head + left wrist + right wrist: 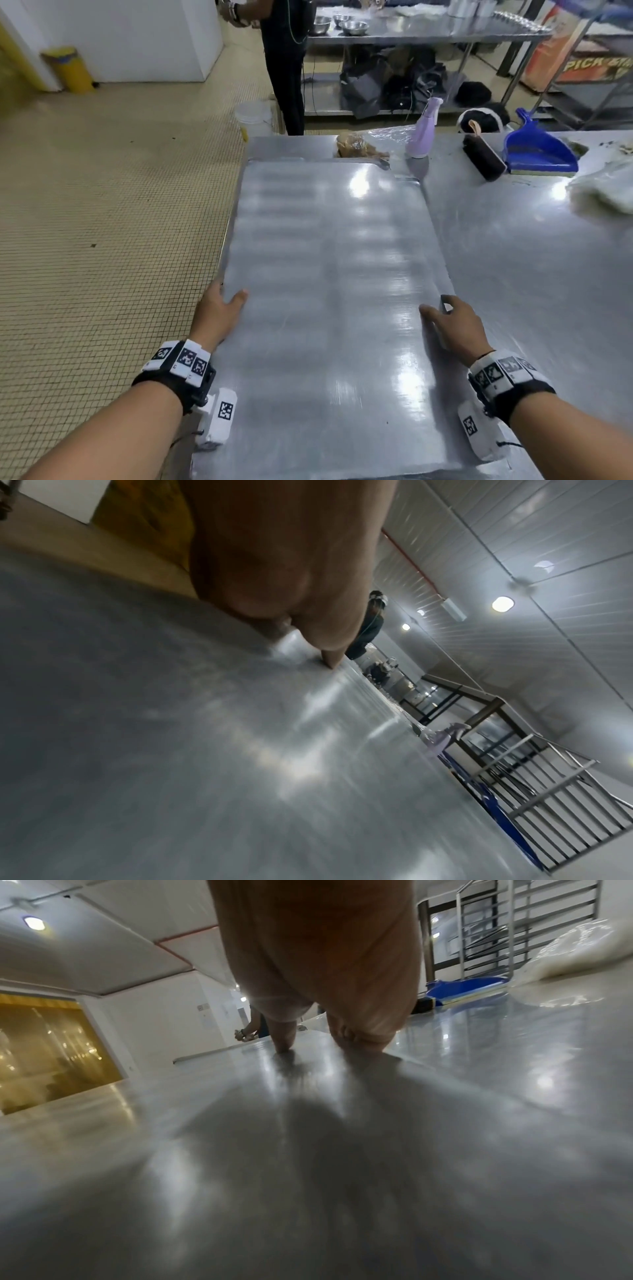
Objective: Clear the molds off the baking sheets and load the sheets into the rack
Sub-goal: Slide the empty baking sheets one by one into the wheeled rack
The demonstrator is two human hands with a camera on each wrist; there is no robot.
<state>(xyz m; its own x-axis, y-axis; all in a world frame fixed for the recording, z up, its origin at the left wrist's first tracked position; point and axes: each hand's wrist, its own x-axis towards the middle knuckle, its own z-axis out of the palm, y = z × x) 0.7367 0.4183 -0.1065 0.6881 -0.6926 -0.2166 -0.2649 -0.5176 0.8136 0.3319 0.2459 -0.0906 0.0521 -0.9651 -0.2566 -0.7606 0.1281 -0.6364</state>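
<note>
Only the wrist views catch the rack (534, 926). Both hands, left hand (219, 313) and right hand (455, 329), clamp the baking sheet (329, 274), which runs lengthwise away from the person.

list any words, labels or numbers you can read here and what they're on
"PICK" on the orange banner at the far right of the head view; the letters after it are blurred and cut off by the frame edge.
The wrist bands carry only black-and-white square marker patterns, no words.
No readable text on the baking sheet, purple spray bottle, blue dustpan or yellow bin.
Both wrist views show no text.
</note>
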